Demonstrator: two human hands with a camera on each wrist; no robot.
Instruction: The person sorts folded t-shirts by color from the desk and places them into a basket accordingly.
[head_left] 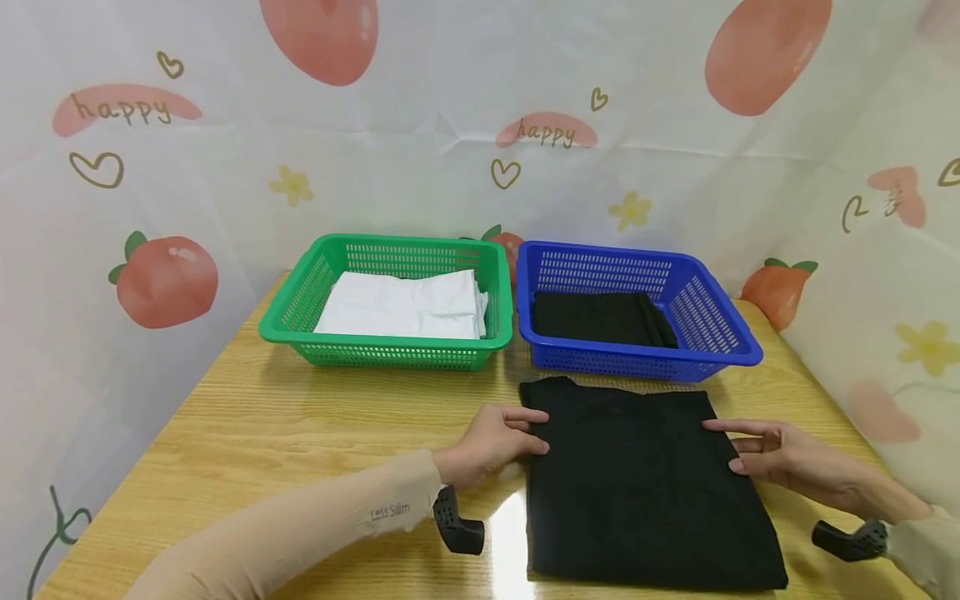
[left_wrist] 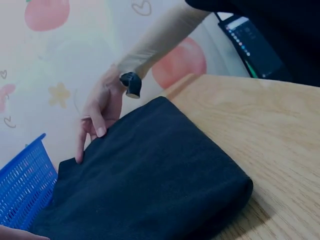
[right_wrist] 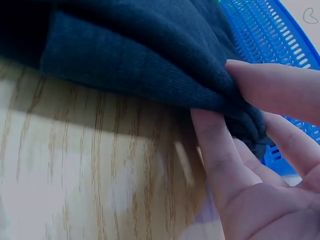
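Note:
A folded black garment (head_left: 645,492) lies on the wooden table in front of the blue basket. At its left edge, my left hand (head_left: 498,437) holds the cloth near the far corner, thumb and forefinger on top. My right hand (head_left: 798,462) grips the opposite edge at about the same height. The right wrist view shows the right hand's fingers (right_wrist: 212,137) tucked beneath the layered edge of the garment (right_wrist: 135,60), with another finger pressing from above. Only a sliver of the left hand (left_wrist: 20,234) shows in the left wrist view.
Behind the garment stands a blue basket (head_left: 637,354) with folded black cloth (head_left: 592,317) inside. To its left, a green basket (head_left: 397,354) holds folded white cloth (head_left: 397,304). A printed curtain (head_left: 420,183) hangs behind the table (head_left: 300,425).

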